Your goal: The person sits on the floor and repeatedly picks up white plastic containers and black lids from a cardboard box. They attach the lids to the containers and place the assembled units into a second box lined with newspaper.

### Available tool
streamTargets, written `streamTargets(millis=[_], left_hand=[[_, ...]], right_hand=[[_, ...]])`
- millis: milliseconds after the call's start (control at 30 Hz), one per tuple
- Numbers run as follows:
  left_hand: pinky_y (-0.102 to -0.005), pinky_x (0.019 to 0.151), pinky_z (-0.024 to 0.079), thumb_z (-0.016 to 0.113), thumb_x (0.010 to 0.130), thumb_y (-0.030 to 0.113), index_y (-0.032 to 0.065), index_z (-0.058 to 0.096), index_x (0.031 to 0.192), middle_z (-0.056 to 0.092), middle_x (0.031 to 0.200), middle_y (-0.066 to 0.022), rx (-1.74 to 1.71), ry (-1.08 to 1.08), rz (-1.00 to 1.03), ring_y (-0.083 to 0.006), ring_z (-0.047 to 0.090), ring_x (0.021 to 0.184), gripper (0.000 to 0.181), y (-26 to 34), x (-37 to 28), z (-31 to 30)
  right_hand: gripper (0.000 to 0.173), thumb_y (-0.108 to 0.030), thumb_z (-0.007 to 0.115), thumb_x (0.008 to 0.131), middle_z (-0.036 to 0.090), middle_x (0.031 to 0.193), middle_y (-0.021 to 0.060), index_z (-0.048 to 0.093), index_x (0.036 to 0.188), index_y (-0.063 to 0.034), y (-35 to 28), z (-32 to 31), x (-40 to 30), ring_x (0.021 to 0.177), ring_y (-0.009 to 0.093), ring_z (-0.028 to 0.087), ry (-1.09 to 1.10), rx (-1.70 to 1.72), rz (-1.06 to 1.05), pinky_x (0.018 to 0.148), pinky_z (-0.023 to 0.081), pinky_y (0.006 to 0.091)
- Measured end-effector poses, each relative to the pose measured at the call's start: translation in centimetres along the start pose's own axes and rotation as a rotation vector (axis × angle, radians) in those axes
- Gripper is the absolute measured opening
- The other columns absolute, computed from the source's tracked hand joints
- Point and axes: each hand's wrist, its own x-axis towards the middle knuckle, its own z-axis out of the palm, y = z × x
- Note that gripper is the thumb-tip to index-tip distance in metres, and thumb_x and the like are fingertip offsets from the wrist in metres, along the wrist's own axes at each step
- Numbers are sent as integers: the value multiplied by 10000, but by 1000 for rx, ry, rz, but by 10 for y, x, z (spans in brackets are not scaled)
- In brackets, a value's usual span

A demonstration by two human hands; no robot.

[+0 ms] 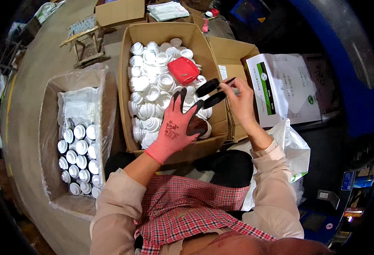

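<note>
My left hand [177,127], in a pink glove with dark fingertips, is spread over white ridged plastic parts [152,92] in a cardboard box [125,95]. Its fingertips come near a black oval piece; whether they touch it I cannot tell. My bare right hand [239,98] pinches a thin dark end beside the black oval pieces [208,87], which look like sunglasses or a similar item. A brown rounded object [197,126] lies under my left thumb, partly hidden. A red pouch-like packet [183,70] rests on the white parts.
At left, a plastic-lined box [54,191] holds white ridged parts in rows. A small wooden stool [88,47] stands beyond it. Right of the middle box are an opened carton [234,51], a printed white carton [285,89] and a white plastic bag [289,149]. Blue machinery [343,63] borders the right.
</note>
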Motion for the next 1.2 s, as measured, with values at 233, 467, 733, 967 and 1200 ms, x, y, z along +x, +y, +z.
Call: streamTargets(millis=[233,467,733,967,1200], left_hand=[[-467,1030,354,806,613,169,88,557,1202,357,1347,-278,-200,138,114,-450,372,1251,644,-19,-17,-23],[-381,954,443,774,612,19,10,607,1102,523,1290,-240,-410,-14,79,-383,550,1139,518,-29,-44,-19],[-347,917,457,699,786,126,-5,586,1176,650,1103,-161,-384,-81,-353,-253,618,1022,427,-56,-48,-20],[-397,997,405,761,746,214,29,581,1200,552,1263,-199,-389,-107,-274,-338,525,1162,522,-53,-39,0],[-355,997,407,785,719,179,4,550,1215,559,1250,-201,-321,-149,-191,-302,537,1162,577,-27,-34,-22]], right_hand=[[141,-69,690,789,592,822,133,586,832,15,-86,22,-29,779,298,583,-66,175,-153,722,458,351],[136,-147,478,981,545,654,29,525,885,-63,-85,29,-69,604,126,533,44,1348,426,619,463,268],[226,-232,500,981,609,746,61,598,993,-28,21,-198,-147,640,144,545,644,152,305,670,502,321],[389,-137,661,845,604,1156,161,562,1199,-10,10,-163,-169,959,280,627,60,-78,389,868,481,370],[346,-111,720,732,580,1093,137,566,1024,-8,-60,31,-96,1050,328,513,-196,134,-69,911,410,390]])
